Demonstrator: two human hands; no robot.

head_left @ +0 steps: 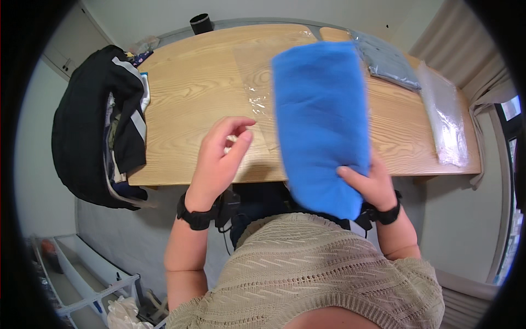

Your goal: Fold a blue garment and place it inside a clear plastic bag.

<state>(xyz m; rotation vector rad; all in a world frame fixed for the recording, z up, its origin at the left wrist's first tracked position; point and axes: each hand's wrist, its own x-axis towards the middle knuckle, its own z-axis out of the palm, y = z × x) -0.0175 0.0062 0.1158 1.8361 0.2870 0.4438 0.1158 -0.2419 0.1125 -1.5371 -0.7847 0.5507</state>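
Note:
A folded bright blue cloth [323, 120] is held up over the near side of the wooden table. My right hand [375, 183] grips its lower right edge, with the thumb on top and the fingers hidden behind. To the left of the cloth is my left hand [224, 151], holding nothing, its fingers loosely bent and apart from the thumb. A clear plastic bag [255, 90] lies flat on the table beyond my left hand, partly covered from sight by the cloth.
On the table's right are a grey-blue garment in clear wrap [389, 60] and clear plastic bags [446, 123]. A large black bag [82, 126] stuffed with clothes stands at the left table edge. Behind the table is a black bin [201, 23]; a divided storage box [82, 263] sits lower left.

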